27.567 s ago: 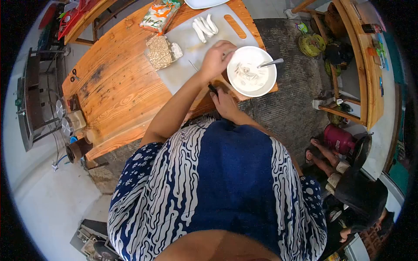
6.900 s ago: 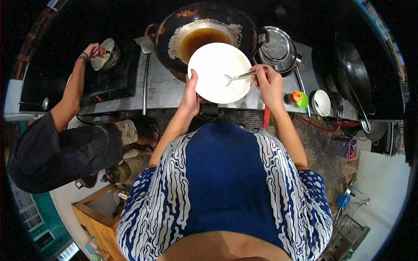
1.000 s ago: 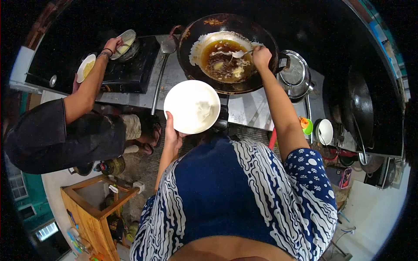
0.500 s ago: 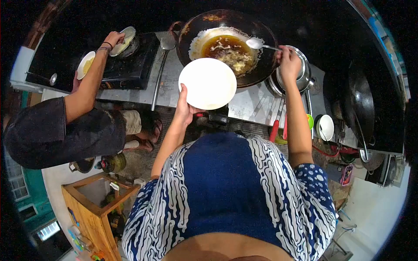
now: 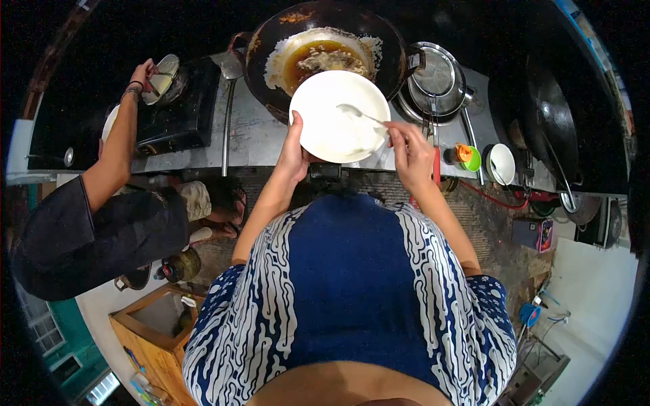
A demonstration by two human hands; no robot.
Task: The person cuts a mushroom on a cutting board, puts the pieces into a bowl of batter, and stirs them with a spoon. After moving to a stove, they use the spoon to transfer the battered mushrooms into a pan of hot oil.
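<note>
A working kitchen — a large black wok (image 5: 325, 51) of frying oil sits on a metal desk (image 5: 261, 135) beside a gas stove (image 5: 177, 108), pot lids (image 5: 437, 74), a ladle (image 5: 229, 101) and cups (image 5: 501, 162) — a second person cooks alongside.

Two woks (image 5: 325, 51) (image 5: 548, 122), one white bowl (image 5: 338, 125), one spoon (image 5: 359, 114), one pot lid (image 5: 435, 71), two people.

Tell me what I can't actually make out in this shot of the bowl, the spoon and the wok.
- Head view: the near edge of the wok is covered by the white bowl.
- Spoon: its handle end is hidden inside the right hand.
- Bowl contents: white on white, too faint to tell.
- Left hand: fingers under the bowl are hidden.
- Pieces in the oil: too small to identify.
</note>
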